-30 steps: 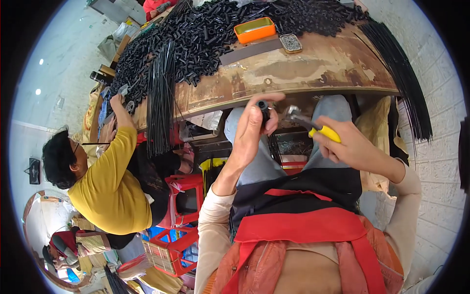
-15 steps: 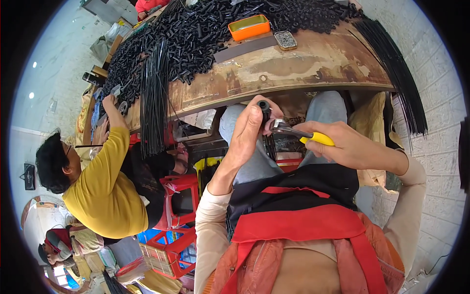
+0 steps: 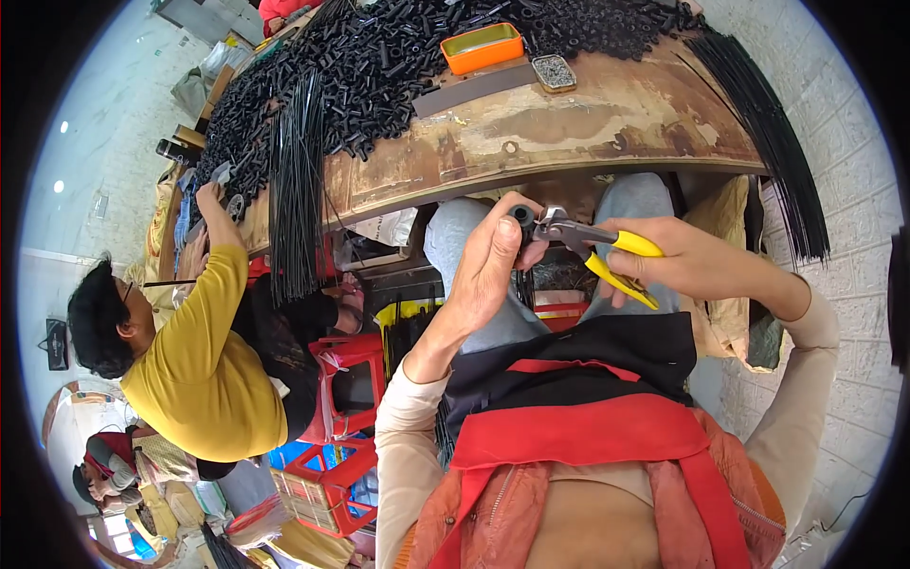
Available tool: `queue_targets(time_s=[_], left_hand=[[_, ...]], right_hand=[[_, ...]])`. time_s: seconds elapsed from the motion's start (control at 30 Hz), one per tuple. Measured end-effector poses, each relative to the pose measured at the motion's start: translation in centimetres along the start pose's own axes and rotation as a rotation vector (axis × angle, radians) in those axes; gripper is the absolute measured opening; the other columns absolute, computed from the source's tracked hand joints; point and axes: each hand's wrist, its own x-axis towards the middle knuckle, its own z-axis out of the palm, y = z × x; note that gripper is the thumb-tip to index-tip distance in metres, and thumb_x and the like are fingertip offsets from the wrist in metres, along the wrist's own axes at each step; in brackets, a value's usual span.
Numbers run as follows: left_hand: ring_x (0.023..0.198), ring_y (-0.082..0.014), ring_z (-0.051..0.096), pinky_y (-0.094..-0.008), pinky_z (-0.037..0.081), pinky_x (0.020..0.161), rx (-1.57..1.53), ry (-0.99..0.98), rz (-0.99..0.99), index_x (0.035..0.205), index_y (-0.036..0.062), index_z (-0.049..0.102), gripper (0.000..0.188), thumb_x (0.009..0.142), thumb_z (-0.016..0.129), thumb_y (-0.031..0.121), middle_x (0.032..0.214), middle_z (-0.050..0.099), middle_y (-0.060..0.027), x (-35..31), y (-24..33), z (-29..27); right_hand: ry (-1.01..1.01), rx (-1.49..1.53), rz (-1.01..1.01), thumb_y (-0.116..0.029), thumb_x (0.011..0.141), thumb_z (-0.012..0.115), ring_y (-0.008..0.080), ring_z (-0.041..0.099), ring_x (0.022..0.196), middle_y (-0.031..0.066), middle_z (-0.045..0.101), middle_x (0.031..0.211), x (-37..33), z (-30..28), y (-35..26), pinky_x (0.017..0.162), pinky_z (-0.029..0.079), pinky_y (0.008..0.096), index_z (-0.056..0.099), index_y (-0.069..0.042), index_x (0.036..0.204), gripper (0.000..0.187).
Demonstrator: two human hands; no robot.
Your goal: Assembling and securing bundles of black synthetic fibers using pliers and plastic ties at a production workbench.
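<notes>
Over my lap, my left hand (image 3: 488, 261) is closed around a short black tubular piece (image 3: 521, 216), its round hollow end pointing up. My right hand (image 3: 664, 254) grips a pair of pliers (image 3: 607, 248) with yellow handles and grey metal jaws. The handles are spread apart, and the jaws (image 3: 555, 220) reach to the side of the black piece, by my left fingertips. Whether the jaws touch the piece, I cannot tell. My left fingers hide most of its lower part.
On the wooden table (image 3: 569, 133) ahead lie a heap of black tubular parts (image 3: 379, 76), an orange tray (image 3: 482, 49), a small tin of metal bits (image 3: 554, 73) and bundles of black rods (image 3: 296, 190) (image 3: 768, 142). A co-worker in yellow (image 3: 204, 360) sits at left, beside red stools (image 3: 327, 488).
The plier handles have spread apart from being squeezed together. My right hand's fingers have loosened, and the black piece has shifted slightly right and down.
</notes>
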Motion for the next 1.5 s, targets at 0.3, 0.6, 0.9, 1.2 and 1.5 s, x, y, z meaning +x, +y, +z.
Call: queue_targets(time_s=[0.3,0.6,0.9,1.2,1.5], left_hand=[[0.063,-0.0065,0.032,-0.0229,0.026,0.056,0.075,-0.017,0.026,0.101,0.0009,0.051,0.057,0.1,0.033,0.055,0.069,0.041,0.0025,-0.6,0.2,-0.5],[0.066,-0.0067,0.035,-0.0226,0.027,0.059,-0.041,-0.087,-0.033,0.102,0.0009,0.053,0.062,0.098,0.035,0.06,0.07,0.043,0.0026,-0.9,0.5,-1.3],[0.064,-0.0081,0.031,-0.0239,0.028,0.058,0.092,-0.129,-0.046,0.099,0.0015,0.051,0.056,0.1,0.033,0.054,0.069,0.037,0.0029,-0.2,1.5,0.2],[0.061,-0.005,0.029,-0.0225,0.025,0.053,-0.507,0.273,0.24,0.138,-0.0013,0.04,0.055,0.101,0.043,0.04,0.069,0.029,0.0064,5.2,13.2,-11.4],[0.045,-0.0016,0.03,-0.0182,0.021,0.039,0.177,0.494,-0.117,0.103,0.005,0.061,0.042,0.102,0.042,0.042,0.06,0.037,0.0082,0.7,16.4,-6.3]], right_hand=[[-0.242,-0.073,0.188,-0.031,0.102,0.044,0.0128,0.059,0.052,0.0056,0.061,0.069,0.8,-1.4,-0.9,0.048,0.045,0.0246,0.053,0.001,0.107,0.033],[-0.065,-0.114,0.118,-0.026,0.1,0.047,0.014,0.06,0.054,0.0054,0.058,0.066,-0.9,0.8,-1.6,0.053,0.047,0.0282,0.052,0.001,0.118,0.033],[0.018,-0.499,0.027,-0.028,0.098,0.052,0.0143,0.053,0.054,0.006,0.053,0.063,-1.8,-1.1,-2.6,0.053,0.044,0.0299,0.052,-0.002,0.125,0.037],[0.554,-0.602,0.047,-0.042,0.093,0.056,0.0329,0.064,0.089,0.0209,0.063,0.093,2.8,-9.5,9.5,0.078,0.049,0.042,0.054,-0.005,0.12,0.045],[1.053,-1.29,0.161,-0.033,0.092,0.054,0.0388,0.059,0.1,0.0188,0.063,0.095,3.9,-18.1,16.8,0.079,0.049,0.0494,0.06,-0.007,0.109,0.031]])
